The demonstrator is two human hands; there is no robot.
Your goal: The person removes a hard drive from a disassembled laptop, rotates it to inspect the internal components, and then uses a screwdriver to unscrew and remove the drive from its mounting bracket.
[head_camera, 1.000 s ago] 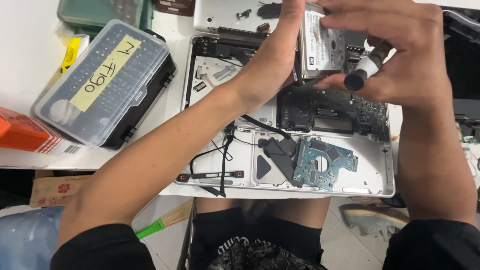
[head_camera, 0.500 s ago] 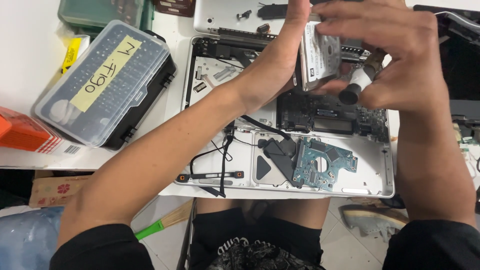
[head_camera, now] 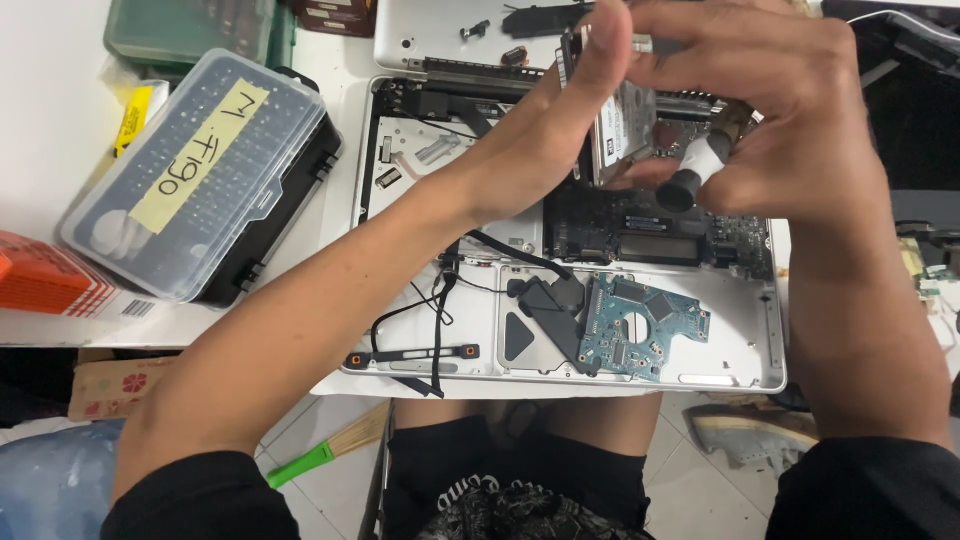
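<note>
Hard drive (head_camera: 622, 130) in left hand (head_camera: 560, 130) grip, screwdriver (head_camera: 700, 165) in right hand (head_camera: 790, 110) grip, above opened laptop (head_camera: 720, 330) on white table (head_camera: 40, 120), tiled floor (head_camera: 700, 490) below.

White table (head_camera: 40, 120) under bright even light; pale tiled floor (head_camera: 700, 500) below.

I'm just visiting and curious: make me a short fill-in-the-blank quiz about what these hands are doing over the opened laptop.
1. The left hand holds up a hard ____ above the opened laptop.
2. The right hand grips a screwdriver whose handle end is ____ in colour.
3. The loose circuit board lying in the laptop is ____.
4. The clear-lidded bit case carries a strip of ____ tape.

Missing words: drive; black; blue; yellow
</note>
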